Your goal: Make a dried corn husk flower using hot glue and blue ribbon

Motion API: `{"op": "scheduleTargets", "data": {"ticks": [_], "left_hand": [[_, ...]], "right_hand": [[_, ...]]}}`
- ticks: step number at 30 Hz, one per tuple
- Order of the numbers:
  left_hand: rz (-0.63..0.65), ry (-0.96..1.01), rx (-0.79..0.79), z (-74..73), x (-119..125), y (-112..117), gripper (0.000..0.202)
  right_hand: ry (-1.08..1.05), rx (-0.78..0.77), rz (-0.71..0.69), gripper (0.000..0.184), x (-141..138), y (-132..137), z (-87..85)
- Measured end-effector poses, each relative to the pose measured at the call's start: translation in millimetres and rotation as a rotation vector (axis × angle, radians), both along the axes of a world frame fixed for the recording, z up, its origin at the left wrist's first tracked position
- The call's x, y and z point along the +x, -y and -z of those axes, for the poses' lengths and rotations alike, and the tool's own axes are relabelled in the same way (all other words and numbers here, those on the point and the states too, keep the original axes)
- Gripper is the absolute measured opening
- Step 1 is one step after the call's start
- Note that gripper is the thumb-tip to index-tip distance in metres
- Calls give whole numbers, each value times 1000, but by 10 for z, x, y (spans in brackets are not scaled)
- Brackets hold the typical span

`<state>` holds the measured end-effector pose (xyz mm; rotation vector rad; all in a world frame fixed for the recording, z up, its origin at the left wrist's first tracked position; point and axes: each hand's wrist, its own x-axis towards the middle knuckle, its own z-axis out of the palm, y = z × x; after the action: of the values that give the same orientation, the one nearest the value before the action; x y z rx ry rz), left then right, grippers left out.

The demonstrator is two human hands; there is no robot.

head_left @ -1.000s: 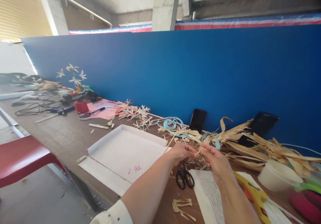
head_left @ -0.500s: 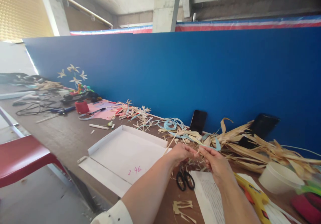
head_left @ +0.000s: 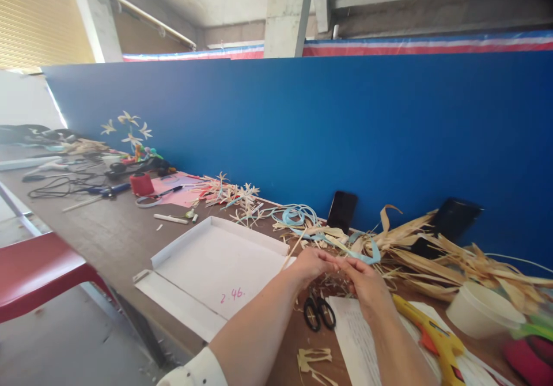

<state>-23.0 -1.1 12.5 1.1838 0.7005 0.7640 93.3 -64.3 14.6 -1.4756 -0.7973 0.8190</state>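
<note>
My left hand (head_left: 315, 263) and my right hand (head_left: 362, 279) meet over the table, fingertips pinched together. Whatever is between them is too small and covered by the fingers to make out. Just behind my left hand slants a thin pale stick (head_left: 297, 245); whether that hand touches it I cannot tell. Below the hands lie black-handled scissors (head_left: 318, 313), their blades partly hidden among straw-coloured scraps. Light blue ribbon (head_left: 365, 254) curls right behind my fingers. Under my right forearm is a printed paper sheet (head_left: 352, 331), and beside it a yellow glue gun (head_left: 436, 334).
A shallow white box lid (head_left: 242, 253) lies to the left. Dried husks (head_left: 406, 236) spread at the right near a white cup (head_left: 484, 311). Two dark phones (head_left: 342, 210) lean against the blue partition (head_left: 276, 127). Husk flowers (head_left: 246, 196) and a red thread spool (head_left: 141, 184) sit farther left.
My right hand has shifted slightly left, bringing its fingertips up against those of my left hand. More of the glue gun shows beside the right forearm. My left hand has barely moved.
</note>
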Motion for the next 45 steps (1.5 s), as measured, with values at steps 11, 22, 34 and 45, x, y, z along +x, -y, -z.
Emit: {"op": "scheduleTargets", "data": {"ticks": [11, 22, 34, 45], "left_hand": [[49, -72, 79, 11, -2, -15, 33], [69, -123, 104, 90, 31, -70, 41], [67, -106, 142, 62, 32, -41, 22], [7, -197, 275, 49, 1, -35, 41]], "right_hand": [[-257, 50, 25, 32, 23, -17, 2], [-243, 45, 76, 33, 66, -23, 25], [-65, 43, 127, 37, 137, -55, 121], [19, 51, 188, 40, 186, -81, 198]]}}
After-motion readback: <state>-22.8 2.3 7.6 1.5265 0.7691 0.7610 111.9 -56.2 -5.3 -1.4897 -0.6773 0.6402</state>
